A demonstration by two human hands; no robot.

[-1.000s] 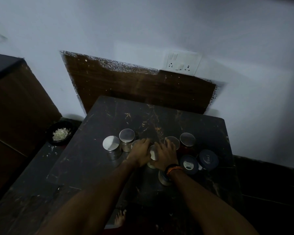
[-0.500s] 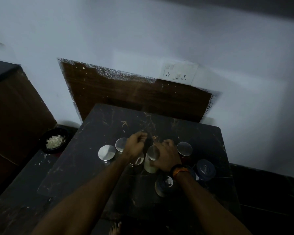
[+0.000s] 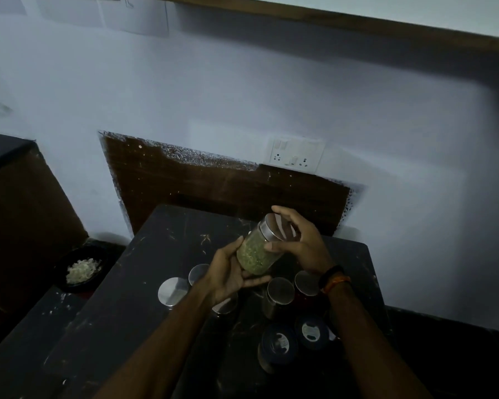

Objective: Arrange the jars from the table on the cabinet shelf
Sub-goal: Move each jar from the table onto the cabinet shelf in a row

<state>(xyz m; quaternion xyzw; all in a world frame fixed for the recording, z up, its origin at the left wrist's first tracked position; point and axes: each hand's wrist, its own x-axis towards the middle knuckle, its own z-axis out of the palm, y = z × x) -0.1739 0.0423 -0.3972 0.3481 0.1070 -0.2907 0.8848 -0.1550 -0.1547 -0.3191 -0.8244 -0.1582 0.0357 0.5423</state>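
Above the tabletop [image 3: 133,283], a jar [image 3: 257,251] of green flakes that stood among the others half a second ago is now lifted clear and tilted, its steel lid toward the wall. The left hand [image 3: 228,275] cups its base and the right hand [image 3: 300,240] curls around the lid end. Six or so jars [image 3: 280,292] remain below; the first carry to the shelf looks under way.

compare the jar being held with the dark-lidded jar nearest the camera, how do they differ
The held jar is off the table, tilted, in both hands: left hand under it, right hand at its lid. The dark-lidded jar stands upright on the table, untouched. The held jar has a shiny metal lid and greenish contents; the other has a dark, labelled lid and its contents are hidden. Both are round.
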